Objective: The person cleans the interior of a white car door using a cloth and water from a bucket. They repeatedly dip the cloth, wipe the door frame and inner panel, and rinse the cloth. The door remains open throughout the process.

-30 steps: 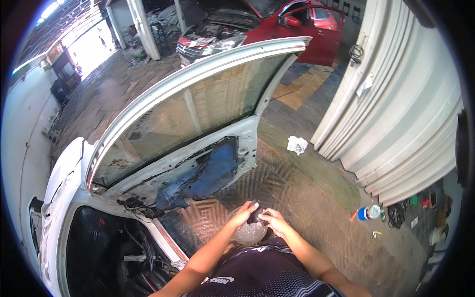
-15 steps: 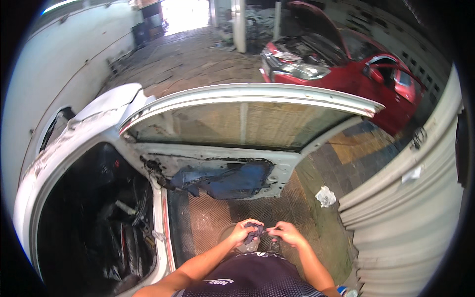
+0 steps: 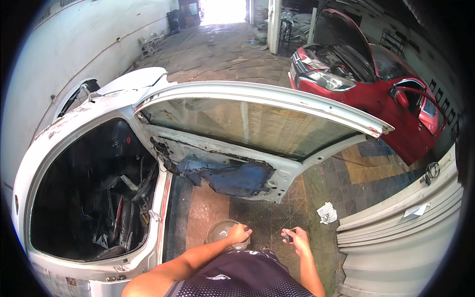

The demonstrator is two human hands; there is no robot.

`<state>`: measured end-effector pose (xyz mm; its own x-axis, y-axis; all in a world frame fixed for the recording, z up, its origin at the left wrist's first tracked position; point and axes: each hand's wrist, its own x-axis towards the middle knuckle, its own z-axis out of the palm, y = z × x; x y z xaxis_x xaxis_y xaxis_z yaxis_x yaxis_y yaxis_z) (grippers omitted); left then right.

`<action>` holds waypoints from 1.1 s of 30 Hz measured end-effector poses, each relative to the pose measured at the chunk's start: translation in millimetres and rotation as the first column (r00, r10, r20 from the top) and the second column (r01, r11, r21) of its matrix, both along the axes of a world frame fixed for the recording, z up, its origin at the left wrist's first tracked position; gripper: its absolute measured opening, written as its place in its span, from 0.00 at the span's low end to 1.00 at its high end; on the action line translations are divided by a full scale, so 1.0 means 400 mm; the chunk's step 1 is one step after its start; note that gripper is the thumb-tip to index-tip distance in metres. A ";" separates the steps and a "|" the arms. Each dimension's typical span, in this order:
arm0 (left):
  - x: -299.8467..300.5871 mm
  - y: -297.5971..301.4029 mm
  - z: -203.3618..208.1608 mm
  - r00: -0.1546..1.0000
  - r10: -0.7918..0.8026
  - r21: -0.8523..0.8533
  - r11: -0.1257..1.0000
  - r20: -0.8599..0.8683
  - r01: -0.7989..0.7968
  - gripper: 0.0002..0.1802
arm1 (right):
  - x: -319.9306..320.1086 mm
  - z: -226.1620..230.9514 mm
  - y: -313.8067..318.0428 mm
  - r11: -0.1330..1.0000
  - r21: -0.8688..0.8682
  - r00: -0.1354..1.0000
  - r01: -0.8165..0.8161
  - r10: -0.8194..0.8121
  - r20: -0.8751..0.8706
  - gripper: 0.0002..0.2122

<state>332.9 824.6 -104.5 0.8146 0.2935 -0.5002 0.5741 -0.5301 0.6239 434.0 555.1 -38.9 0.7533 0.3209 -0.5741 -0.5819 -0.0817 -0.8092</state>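
Note:
My left hand is closed in a fist over a round grey bucket of cloudy liquid. A dark bit of crumpled cloth shows at its fingers; the rest is hidden. To the right and apart from it, my right hand is raised, its fingers pinching a small dark piece whose kind I cannot make out. Beyond both hands stands the open white car door, its inner panel bare with a torn blue sheet stuck on it.
The white car body with its dark doorway is on my left. A corrugated pale metal panel curves along the right. White crumpled paper lies on the floor. A red car with its hood up stands at the far right.
My hands, which were together at the dark cloth, have moved apart. The left has gone left over the bucket, the right slightly right. The view has shifted, showing more of the red car.

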 end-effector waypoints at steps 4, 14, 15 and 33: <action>0.038 -0.016 0.048 0.998 -0.045 -0.012 0.999 -0.036 0.044 0.31 | -0.017 -0.033 -0.025 1.000 0.013 1.000 0.016 -0.016 -0.015 0.08; 0.062 -0.016 -0.021 0.596 -0.620 0.498 0.778 0.510 0.383 0.18 | -0.069 0.026 -0.021 0.932 0.344 0.992 0.110 -0.082 -0.096 0.09; 0.069 -0.019 0.080 0.529 -0.643 0.522 0.763 0.554 0.381 0.16 | -0.078 0.013 -0.009 0.884 0.449 0.987 0.133 -0.077 -0.141 0.10; 0.183 0.016 0.527 0.781 -0.195 -0.480 0.694 0.593 0.537 0.11 | -0.069 0.246 0.243 0.560 0.800 0.883 0.213 -0.460 0.087 0.14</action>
